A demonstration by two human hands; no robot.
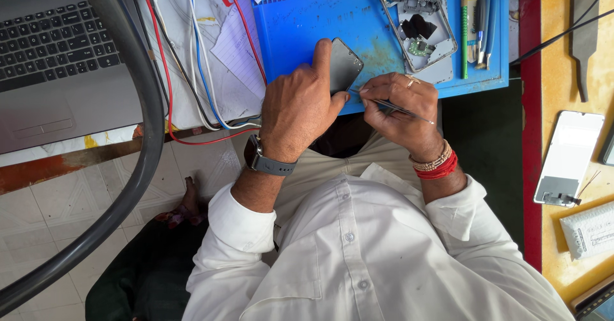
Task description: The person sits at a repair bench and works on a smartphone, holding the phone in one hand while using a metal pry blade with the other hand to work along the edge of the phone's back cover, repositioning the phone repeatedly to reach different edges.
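The dark phone (345,65) stands tilted on its edge at the near rim of the blue mat (300,33), at the front of the bench. The left hand (297,107) steadies it, the thumb pressed up along its back and the other fingers curled round the near side. The right hand (400,107) is closed in a pinch on thin metal tweezers (393,108), their tip at the phone's lower edge, close to the left thumb.

As a judgement: the phone balances on one edge near the mat's rim, so a hard push from the tweezers could tip it off the bench into the lap; a slip of the tip could also scratch the phone or jab the thumb beside it.

Farther out on the mat lies an opened phone frame (425,27) with loose parts, and a row of hand tools (476,14) to its right. Left of the mat, red and white cables (192,71) cross papers next to a laptop (57,59). On the yellow surface to the right lies a white phone panel (569,158). A thick black hose (137,116) arcs across the left side, crowding that side
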